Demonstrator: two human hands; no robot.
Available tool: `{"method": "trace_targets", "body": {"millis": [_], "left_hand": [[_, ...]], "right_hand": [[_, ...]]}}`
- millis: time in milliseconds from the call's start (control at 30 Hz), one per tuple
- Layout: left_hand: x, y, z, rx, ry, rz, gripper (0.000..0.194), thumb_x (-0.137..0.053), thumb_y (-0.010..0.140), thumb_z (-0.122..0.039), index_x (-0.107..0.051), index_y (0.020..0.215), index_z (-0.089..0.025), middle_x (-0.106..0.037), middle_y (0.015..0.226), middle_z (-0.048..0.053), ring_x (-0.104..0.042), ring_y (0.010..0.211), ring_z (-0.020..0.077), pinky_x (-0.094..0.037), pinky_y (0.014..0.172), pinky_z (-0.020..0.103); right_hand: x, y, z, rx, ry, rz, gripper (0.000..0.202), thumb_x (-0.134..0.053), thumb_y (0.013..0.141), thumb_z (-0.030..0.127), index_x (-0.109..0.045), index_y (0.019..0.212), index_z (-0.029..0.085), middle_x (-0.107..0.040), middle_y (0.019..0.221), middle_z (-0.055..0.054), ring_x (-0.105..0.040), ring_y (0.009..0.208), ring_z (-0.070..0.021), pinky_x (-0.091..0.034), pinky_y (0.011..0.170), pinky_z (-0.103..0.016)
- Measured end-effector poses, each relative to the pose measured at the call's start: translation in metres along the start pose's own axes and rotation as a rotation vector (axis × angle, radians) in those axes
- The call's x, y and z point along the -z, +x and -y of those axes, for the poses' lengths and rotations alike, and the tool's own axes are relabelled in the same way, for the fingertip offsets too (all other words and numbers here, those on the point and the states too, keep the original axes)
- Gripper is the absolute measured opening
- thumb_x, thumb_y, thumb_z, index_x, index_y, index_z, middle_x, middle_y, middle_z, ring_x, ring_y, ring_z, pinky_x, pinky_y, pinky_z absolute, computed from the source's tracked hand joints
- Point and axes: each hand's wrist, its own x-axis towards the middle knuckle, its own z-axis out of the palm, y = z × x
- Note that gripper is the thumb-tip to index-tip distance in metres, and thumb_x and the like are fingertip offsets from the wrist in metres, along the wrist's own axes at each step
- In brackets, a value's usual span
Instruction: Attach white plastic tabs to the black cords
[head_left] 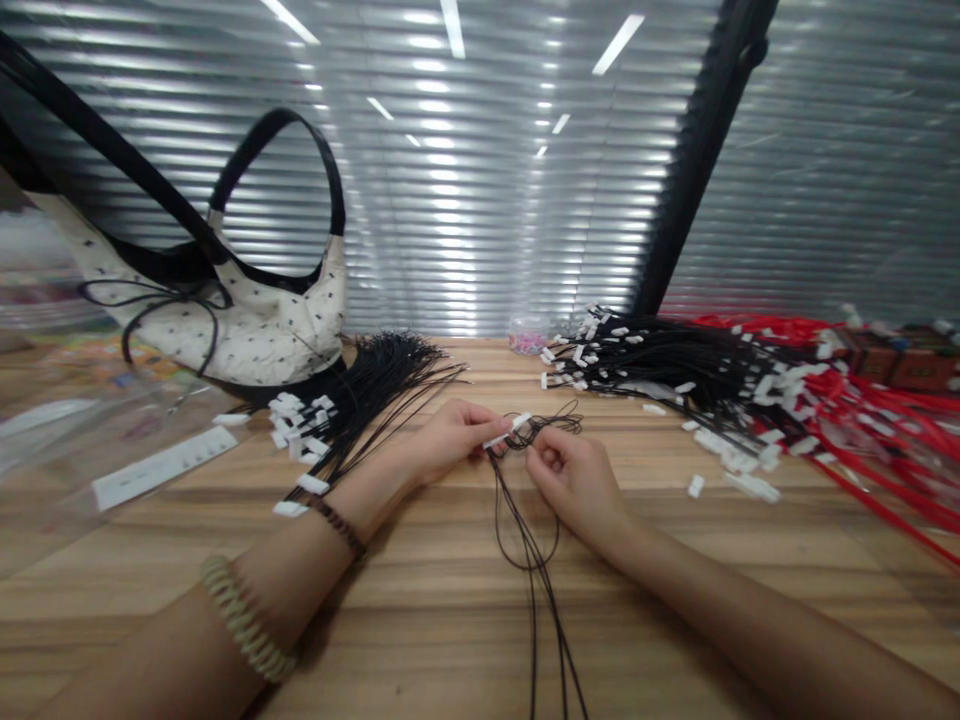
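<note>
Near the middle of the wooden table [420,620], my left hand [459,437] pinches a small white tag [517,429] together with thin black cords. My right hand [574,480] is closed on the looped part of the same black cords [551,425], just right of the tag. Several long ends of these cords hang down toward the table's near edge. Left of my left hand lies a bundle of black cords [375,385] with white tags [300,425] at its near end.
A white patterned handbag [255,330] with black handles stands at the back left. To the right lie black cords [675,350] and red cords [877,430] with white tags. A small clear container [527,337] sits by the corrugated wall [480,200].
</note>
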Motion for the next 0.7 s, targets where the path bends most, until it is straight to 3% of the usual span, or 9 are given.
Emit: {"method": "trace_targets", "body": {"millis": [167, 333, 533, 700], "left_hand": [[-0.002, 0.001, 0.0, 0.001, -0.008, -0.044, 0.032, -0.066, 0.068, -0.042, -0.067, 0.067, -0.01, -0.059, 0.059, 0.002, -0.046, 0.05, 0.0085, -0.029, 0.046, 0.021], [-0.003, 0.001, 0.001, -0.004, 0.024, -0.019, 0.033, -0.063, 0.071, -0.043, -0.068, 0.071, -0.01, -0.058, 0.057, 0.001, -0.043, 0.049, 0.008, -0.028, 0.046, 0.021], [-0.007, -0.002, -0.005, -0.051, 0.142, 0.002, 0.034, -0.062, 0.072, -0.042, -0.068, 0.068, -0.009, -0.058, 0.056, 0.002, -0.042, 0.05, 0.009, -0.027, 0.047, 0.022], [-0.011, -0.004, -0.011, -0.029, 0.127, -0.013, 0.033, -0.063, 0.07, -0.042, -0.068, 0.067, -0.009, -0.057, 0.055, 0.001, -0.043, 0.05, 0.0092, -0.029, 0.048, 0.022]], "right_hand": [[-0.002, 0.0, 0.001, -0.033, 0.045, 0.008, 0.018, -0.051, 0.071, 0.013, -0.047, 0.054, 0.017, -0.048, 0.047, 0.004, -0.045, 0.044, -0.0084, -0.03, 0.045, -0.018], [-0.003, 0.002, 0.0, -0.112, 0.16, 0.034, 0.014, -0.049, 0.077, 0.016, -0.06, 0.069, 0.015, -0.061, 0.059, -0.001, -0.054, 0.05, -0.0109, -0.037, 0.047, -0.018], [-0.002, 0.001, -0.002, -0.009, 0.058, 0.057, 0.015, -0.047, 0.078, 0.013, -0.059, 0.068, 0.015, -0.049, 0.052, 0.003, -0.045, 0.048, -0.0095, -0.03, 0.046, -0.019], [-0.003, 0.0, -0.003, 0.016, 0.036, 0.065, 0.015, -0.047, 0.077, 0.011, -0.058, 0.068, 0.015, -0.049, 0.054, 0.003, -0.045, 0.05, -0.0098, -0.03, 0.048, -0.019]]}}
